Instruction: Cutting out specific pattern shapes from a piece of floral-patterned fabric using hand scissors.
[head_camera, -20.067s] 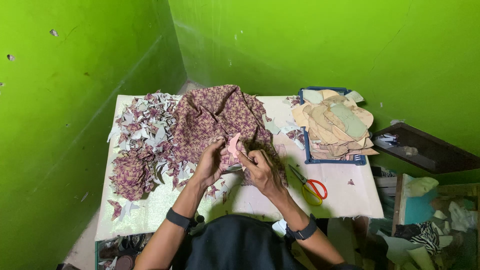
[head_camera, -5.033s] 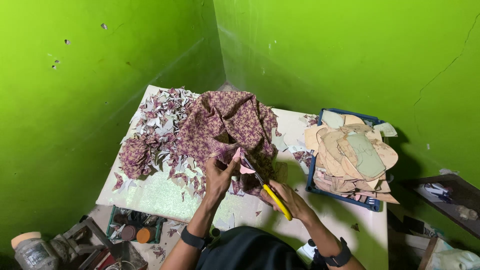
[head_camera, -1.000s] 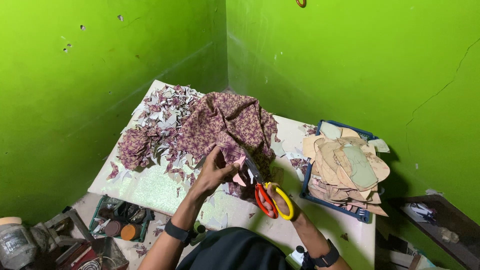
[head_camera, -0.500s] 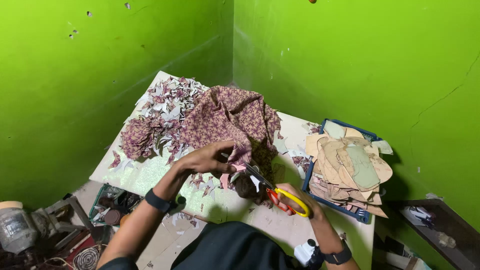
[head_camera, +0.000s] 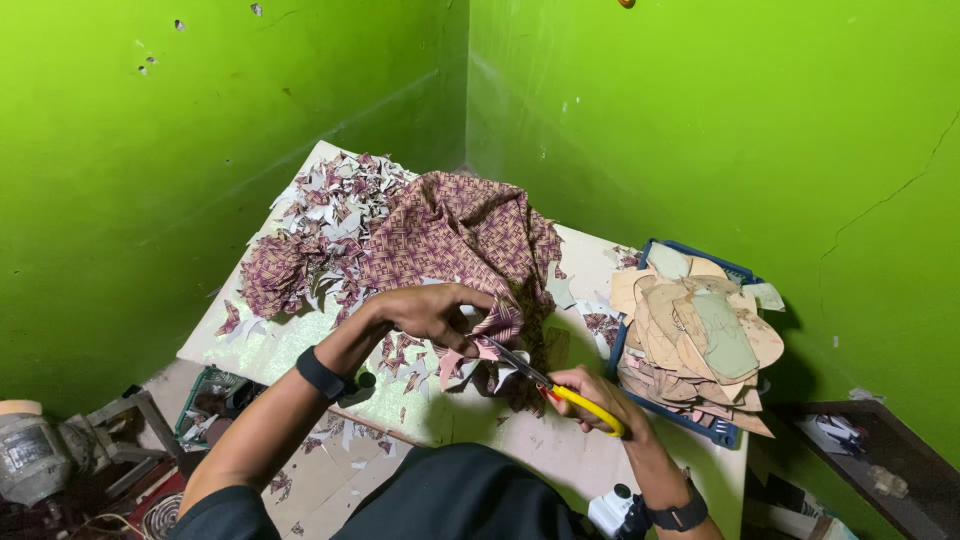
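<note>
A heap of maroon patterned fabric (head_camera: 455, 235) lies in the middle of a pale table (head_camera: 560, 450). My left hand (head_camera: 432, 312) grips a fold of this fabric at its near edge. My right hand (head_camera: 590, 397) holds scissors (head_camera: 545, 383) with a yellow and a red handle. Their blades point left and up into the piece of fabric held by my left hand. A pink shape shows under the fabric by the blades. I wear a dark band on each wrist.
Fabric scraps (head_camera: 320, 215) are piled at the table's far left and scattered near the front edge. A blue tray (head_camera: 735, 432) stacked with tan flat cut-outs (head_camera: 700, 335) stands at the right. Green walls close in behind. Tools and boxes (head_camera: 60, 460) sit on the floor at left.
My left hand has turned and taken a fresh grip on the fabric edge. The scissors have swung from pointing up to lying low, blades into the fabric. The view shifted slightly right.
</note>
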